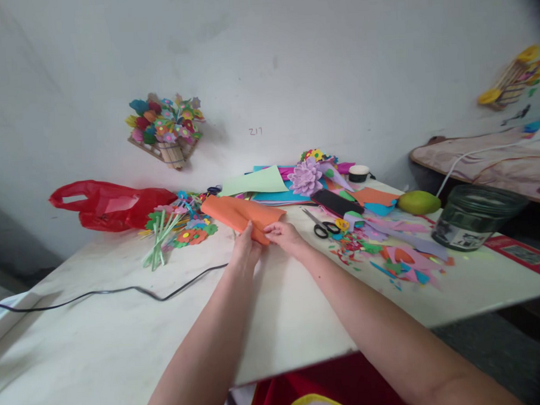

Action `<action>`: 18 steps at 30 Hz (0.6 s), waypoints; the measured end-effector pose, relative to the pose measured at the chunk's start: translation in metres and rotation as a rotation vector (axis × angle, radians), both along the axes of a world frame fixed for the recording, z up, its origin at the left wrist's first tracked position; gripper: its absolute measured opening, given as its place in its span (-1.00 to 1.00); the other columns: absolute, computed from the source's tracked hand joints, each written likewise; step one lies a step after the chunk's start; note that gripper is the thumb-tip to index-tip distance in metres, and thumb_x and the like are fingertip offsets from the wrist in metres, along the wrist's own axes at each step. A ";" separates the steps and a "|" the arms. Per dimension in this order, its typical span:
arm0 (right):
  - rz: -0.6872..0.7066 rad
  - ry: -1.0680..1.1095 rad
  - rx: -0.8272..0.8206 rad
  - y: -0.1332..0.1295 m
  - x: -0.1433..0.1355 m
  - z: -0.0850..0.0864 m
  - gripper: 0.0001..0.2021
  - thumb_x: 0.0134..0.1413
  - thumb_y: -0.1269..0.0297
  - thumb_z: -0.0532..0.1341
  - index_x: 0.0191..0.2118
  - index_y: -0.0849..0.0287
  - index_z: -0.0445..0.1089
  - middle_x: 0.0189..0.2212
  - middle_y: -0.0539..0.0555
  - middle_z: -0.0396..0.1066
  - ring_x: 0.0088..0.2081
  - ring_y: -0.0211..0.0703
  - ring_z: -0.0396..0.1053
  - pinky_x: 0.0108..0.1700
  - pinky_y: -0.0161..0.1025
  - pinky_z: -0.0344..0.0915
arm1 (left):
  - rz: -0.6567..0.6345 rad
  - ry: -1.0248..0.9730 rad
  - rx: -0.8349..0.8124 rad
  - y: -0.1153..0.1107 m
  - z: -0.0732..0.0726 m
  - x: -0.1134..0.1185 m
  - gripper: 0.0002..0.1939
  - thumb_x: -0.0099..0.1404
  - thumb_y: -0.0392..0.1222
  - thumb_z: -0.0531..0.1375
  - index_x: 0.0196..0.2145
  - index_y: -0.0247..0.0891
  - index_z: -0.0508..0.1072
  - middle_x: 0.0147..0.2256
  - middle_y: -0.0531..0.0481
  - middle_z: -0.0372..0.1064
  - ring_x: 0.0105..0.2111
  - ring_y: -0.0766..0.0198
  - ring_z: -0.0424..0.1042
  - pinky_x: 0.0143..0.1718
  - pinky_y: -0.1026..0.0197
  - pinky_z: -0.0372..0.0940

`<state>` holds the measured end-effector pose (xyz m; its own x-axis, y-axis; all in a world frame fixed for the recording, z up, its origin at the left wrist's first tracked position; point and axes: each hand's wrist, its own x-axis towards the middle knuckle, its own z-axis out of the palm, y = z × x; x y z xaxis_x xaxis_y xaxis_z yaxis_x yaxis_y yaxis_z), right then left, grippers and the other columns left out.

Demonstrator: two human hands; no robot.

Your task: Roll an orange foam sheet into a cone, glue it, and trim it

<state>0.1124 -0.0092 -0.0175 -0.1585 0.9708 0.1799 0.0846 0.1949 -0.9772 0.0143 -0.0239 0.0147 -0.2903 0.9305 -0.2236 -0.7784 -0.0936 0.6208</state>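
- Gripping one orange sheet [225,209], both hands work close together, over the middle of the table [101,347].
- The left hand [247,246] is closed on the sheet's near end, thumb on top.
- The right hand [284,235] pinches the same end, just right of the left thumb; the sheet is bent and slants toward the back left corner.
- Scissors [327,228] lie just right of the right hand, with a dark phone [337,203] behind them.
- Coloured scraps [400,259] spread from the scissors toward the right edge, where a glass jar [472,220] stands near a green fruit [418,202].
- Toward the back edge are a pale green sheet [253,182] and a purple flower [305,176].
- A red bag [118,204] sits at the back left, beside flowers with pale green stems [159,243].
- A black cord [158,298] crosses from the left edge toward the left hand.
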 end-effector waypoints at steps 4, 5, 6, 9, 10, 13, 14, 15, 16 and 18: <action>0.002 0.093 -0.085 -0.004 0.000 0.007 -0.93 -0.17 0.49 0.21 -0.46 0.23 0.34 -0.60 -0.07 0.34 -0.55 -0.40 0.28 -0.45 -0.42 0.24 | -0.027 -0.033 0.021 0.000 -0.001 0.000 -0.87 0.21 -0.43 0.06 -0.43 -0.30 0.34 -0.49 0.04 0.40 -0.50 0.41 0.42 -0.43 0.41 0.36; 0.001 0.100 -0.100 -0.004 0.000 0.007 -0.93 -0.18 0.50 0.21 -0.47 0.24 0.34 -0.62 -0.09 0.32 -0.58 -0.42 0.25 -0.48 -0.43 0.21 | -0.034 -0.037 0.036 0.000 -0.002 0.000 -0.87 0.21 -0.43 0.07 -0.43 -0.30 0.34 -0.50 0.05 0.40 -0.50 0.41 0.42 -0.44 0.41 0.36; -0.002 0.102 -0.108 -0.004 0.000 0.007 -0.93 -0.20 0.50 0.21 -0.48 0.24 0.34 -0.64 -0.10 0.31 -0.60 -0.43 0.22 -0.50 -0.43 0.19 | -0.041 -0.038 0.058 0.000 -0.002 0.000 -0.88 0.21 -0.42 0.07 -0.43 -0.30 0.34 -0.50 0.05 0.40 -0.50 0.41 0.42 -0.44 0.40 0.36; -0.021 0.094 -0.113 -0.002 0.000 0.004 -0.94 -0.23 0.47 0.23 -0.49 0.24 0.36 -0.68 -0.11 0.27 -0.65 -0.43 0.15 -0.52 -0.41 0.13 | -0.068 -0.032 0.113 -0.001 -0.004 0.000 -0.90 0.21 -0.40 0.07 -0.41 -0.31 0.36 -0.48 0.03 0.42 -0.47 0.39 0.43 -0.42 0.39 0.37; -0.032 0.091 -0.112 -0.001 0.000 0.004 -0.94 -0.24 0.45 0.23 -0.50 0.24 0.36 -0.69 -0.11 0.26 -0.65 -0.43 0.14 -0.52 -0.40 0.12 | -0.075 -0.030 0.122 -0.001 -0.005 0.000 -0.90 0.21 -0.40 0.08 -0.41 -0.31 0.36 -0.47 0.03 0.42 -0.46 0.39 0.44 -0.41 0.38 0.37; -0.061 0.064 -0.112 -0.003 0.001 0.004 -0.94 -0.25 0.38 0.24 -0.54 0.24 0.36 -0.72 -0.11 0.23 -0.66 -0.42 0.09 -0.53 -0.39 0.08 | -0.075 -0.040 0.145 -0.001 -0.005 0.000 -0.89 0.22 -0.40 0.08 -0.41 -0.32 0.37 -0.45 0.02 0.43 -0.44 0.39 0.44 -0.36 0.38 0.37; -0.069 0.051 -0.113 -0.004 0.002 0.005 -0.94 -0.25 0.36 0.24 -0.56 0.24 0.35 -0.72 -0.12 0.22 -0.66 -0.42 0.07 -0.55 -0.39 0.06 | -0.071 -0.048 0.154 -0.001 -0.005 0.000 -0.89 0.22 -0.40 0.07 -0.41 -0.32 0.38 -0.45 0.02 0.43 -0.43 0.40 0.44 -0.35 0.38 0.37; -0.072 0.034 -0.115 -0.005 0.002 0.006 -0.92 -0.24 0.34 0.23 -0.58 0.24 0.34 -0.72 -0.12 0.21 -0.67 -0.42 0.05 -0.56 -0.39 0.03 | -0.067 -0.057 0.161 -0.001 -0.005 0.000 -0.88 0.23 -0.40 0.07 -0.40 -0.32 0.38 -0.45 0.02 0.43 -0.43 0.40 0.44 -0.34 0.38 0.37; -0.072 0.017 -0.121 -0.006 0.002 0.007 -0.90 -0.23 0.33 0.23 -0.59 0.24 0.33 -0.73 -0.12 0.20 -0.68 -0.43 0.04 -0.58 -0.39 0.01 | -0.064 -0.064 0.169 -0.001 -0.005 -0.001 -0.88 0.23 -0.40 0.06 -0.40 -0.32 0.38 -0.45 0.03 0.43 -0.42 0.40 0.44 -0.33 0.38 0.37; -0.072 -0.015 -0.135 -0.008 0.002 0.009 -0.86 -0.22 0.30 0.22 -0.62 0.23 0.30 -0.74 -0.12 0.17 -0.68 -0.43 0.03 -0.59 -0.39 -0.01 | -0.061 -0.068 0.179 0.000 -0.005 -0.001 -0.88 0.23 -0.39 0.06 -0.39 -0.32 0.38 -0.45 0.03 0.43 -0.41 0.40 0.44 -0.31 0.38 0.37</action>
